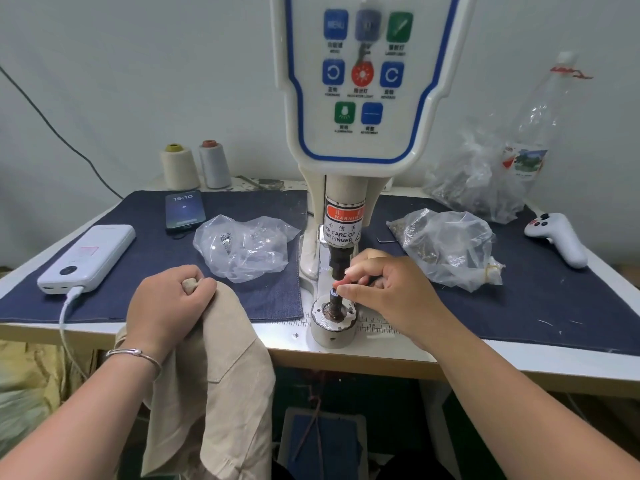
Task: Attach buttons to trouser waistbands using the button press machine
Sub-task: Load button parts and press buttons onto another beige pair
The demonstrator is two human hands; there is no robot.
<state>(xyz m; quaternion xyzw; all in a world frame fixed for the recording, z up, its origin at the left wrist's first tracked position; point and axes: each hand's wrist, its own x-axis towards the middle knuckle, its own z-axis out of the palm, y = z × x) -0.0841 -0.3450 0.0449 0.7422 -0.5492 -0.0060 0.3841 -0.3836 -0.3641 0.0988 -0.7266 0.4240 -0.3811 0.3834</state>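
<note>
The white button press machine (360, 98) stands at the middle of the table, its dark plunger (341, 261) above a round metal base die (332, 323). My right hand (391, 289) pinches a small dark button part (335, 292) at the top of the die's post, right under the plunger. My left hand (166, 306) grips the waistband of beige trousers (221, 375), bunched in the fist, left of the die. The trousers hang over the table's front edge.
A clear bag of metal parts (242, 247) lies left of the machine, another bag (450, 247) to the right. A phone (184, 209), a white power bank (88, 258), two thread cones (194, 164) and a white controller (561, 240) sit on the dark denim mat (554, 306).
</note>
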